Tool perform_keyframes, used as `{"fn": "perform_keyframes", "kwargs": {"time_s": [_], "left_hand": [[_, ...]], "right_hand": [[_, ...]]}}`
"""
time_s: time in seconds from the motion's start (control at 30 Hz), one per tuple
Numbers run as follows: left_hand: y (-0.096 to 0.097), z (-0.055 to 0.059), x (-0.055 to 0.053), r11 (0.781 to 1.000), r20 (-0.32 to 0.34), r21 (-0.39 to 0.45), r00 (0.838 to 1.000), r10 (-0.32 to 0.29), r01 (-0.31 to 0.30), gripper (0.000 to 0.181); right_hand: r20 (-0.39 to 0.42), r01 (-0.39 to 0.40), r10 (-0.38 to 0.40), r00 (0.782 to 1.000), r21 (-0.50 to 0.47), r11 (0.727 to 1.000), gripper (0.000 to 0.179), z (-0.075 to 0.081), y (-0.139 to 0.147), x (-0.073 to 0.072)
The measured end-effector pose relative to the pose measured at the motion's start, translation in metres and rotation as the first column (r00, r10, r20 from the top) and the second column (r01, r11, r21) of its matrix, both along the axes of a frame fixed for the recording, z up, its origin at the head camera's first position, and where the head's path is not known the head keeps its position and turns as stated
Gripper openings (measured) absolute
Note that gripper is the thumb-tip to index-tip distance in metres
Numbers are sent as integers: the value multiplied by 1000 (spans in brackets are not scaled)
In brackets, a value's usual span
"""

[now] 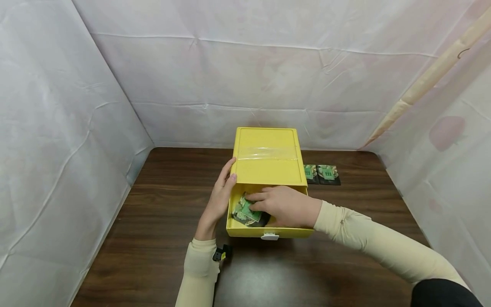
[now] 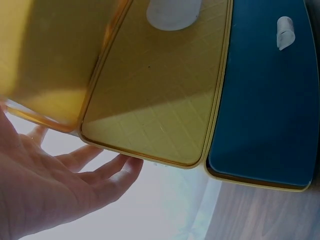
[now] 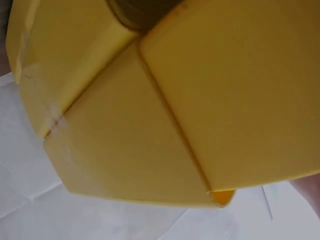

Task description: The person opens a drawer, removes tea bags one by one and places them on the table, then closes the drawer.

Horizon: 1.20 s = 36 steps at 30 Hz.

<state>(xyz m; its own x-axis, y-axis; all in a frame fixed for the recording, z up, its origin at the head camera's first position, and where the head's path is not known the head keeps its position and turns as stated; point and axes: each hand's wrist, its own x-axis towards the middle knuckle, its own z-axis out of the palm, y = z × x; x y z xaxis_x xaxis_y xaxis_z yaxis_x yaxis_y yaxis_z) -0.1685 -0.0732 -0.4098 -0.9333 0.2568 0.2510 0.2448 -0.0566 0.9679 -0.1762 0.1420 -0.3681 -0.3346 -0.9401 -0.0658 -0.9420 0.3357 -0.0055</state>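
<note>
A yellow drawer box (image 1: pixel 267 170) stands on the table with its top drawer (image 1: pixel 270 233) pulled out toward me. Flat green printed packets (image 1: pixel 245 214) lie in the left part of that drawer. My right hand (image 1: pixel 287 207) reaches into it from the right, fingertips on the packets; its thumb is hidden. Along the box's left side rests my left hand (image 1: pixel 218 198), thumb near the front top edge. In the left wrist view, the left hand's fingers (image 2: pixel 107 182) lie extended against the box's edge. Yellow box panels (image 3: pixel 125 145) fill most of the right wrist view.
Two more green and black packets (image 1: pixel 328 174) lie on the brown table (image 1: pixel 172 213) right of the box. Below the yellow drawer fronts, the left wrist view shows a blue drawer front (image 2: pixel 265 100). White sheeting (image 1: pixel 215 76) hangs behind and at both sides.
</note>
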Motion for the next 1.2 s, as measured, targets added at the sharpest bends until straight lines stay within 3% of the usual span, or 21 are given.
{"fn": "perform_keyframes", "kwargs": {"time_s": [0.13, 0.43, 0.6, 0.7, 0.83, 0.93, 1.07, 1.2], "left_hand": [[0, -1, 0, 1000, -1, -8, 1000, 2, -2, 54], [0, 0, -1, 1000, 14, 12, 1000, -17, 17, 53], [0, -9, -5, 999, 13, 22, 1000, -27, 27, 54], [-1, -19, -8, 1000, 11, 14, 1000, -13, 13, 52], [-1, -29, -8, 1000, -1, 4, 1000, 13, -13, 51], [-1, -31, -7, 1000, -21, 10, 999, 28, -28, 51], [-2, -32, -5, 999, -37, 6, 998, 41, -41, 51], [-3, -31, -3, 999, -29, 5, 999, 45, -45, 52]], "right_hand": [[-97, -5, 2, 995, -31, 1000, 43, -6, 0, 3], [-178, 0, -10, 984, -59, 998, 49, -11, 2, 4], [-154, 4, -22, 988, -113, 994, 45, -6, 5, 6], [-68, 18, -33, 997, -205, 978, 50, 1, 12, 10], [81, 31, -1, 997, -368, 930, 65, 13, 25, 18], [126, 30, 33, 992, -469, 883, 73, 23, 36, 24], [104, 15, 58, 993, -593, 805, 70, 37, 51, 29], [-13, -46, 51, 999, -702, 710, 40, 49, 68, 30]]}}
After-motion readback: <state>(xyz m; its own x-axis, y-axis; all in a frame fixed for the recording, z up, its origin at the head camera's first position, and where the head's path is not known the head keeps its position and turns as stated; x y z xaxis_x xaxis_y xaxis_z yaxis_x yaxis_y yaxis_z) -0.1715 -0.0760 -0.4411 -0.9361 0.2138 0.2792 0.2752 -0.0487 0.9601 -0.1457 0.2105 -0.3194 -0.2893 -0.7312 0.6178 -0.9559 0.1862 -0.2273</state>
